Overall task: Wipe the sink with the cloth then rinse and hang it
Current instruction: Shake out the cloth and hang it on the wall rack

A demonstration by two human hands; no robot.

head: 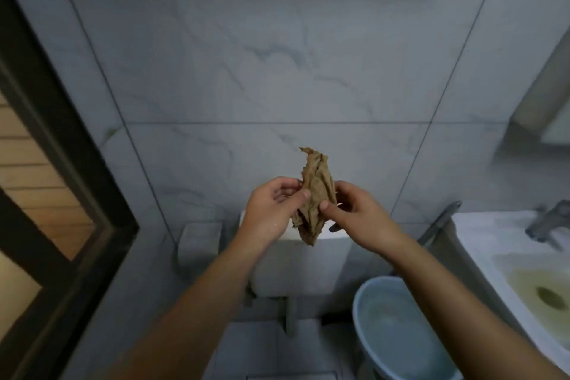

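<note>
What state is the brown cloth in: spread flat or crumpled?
Crumpled. The wrinkled brown cloth is bunched into a narrow, creased bundle, pinched between the left hand and the right hand.

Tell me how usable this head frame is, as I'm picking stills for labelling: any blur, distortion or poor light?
Head view: light is dim and grey, no glare; the cloth, left hand and right hand are fairly sharp; the door frame, tap and sink near the edges are smeared; tile joints splay outward from wide-angle distortion.
</note>
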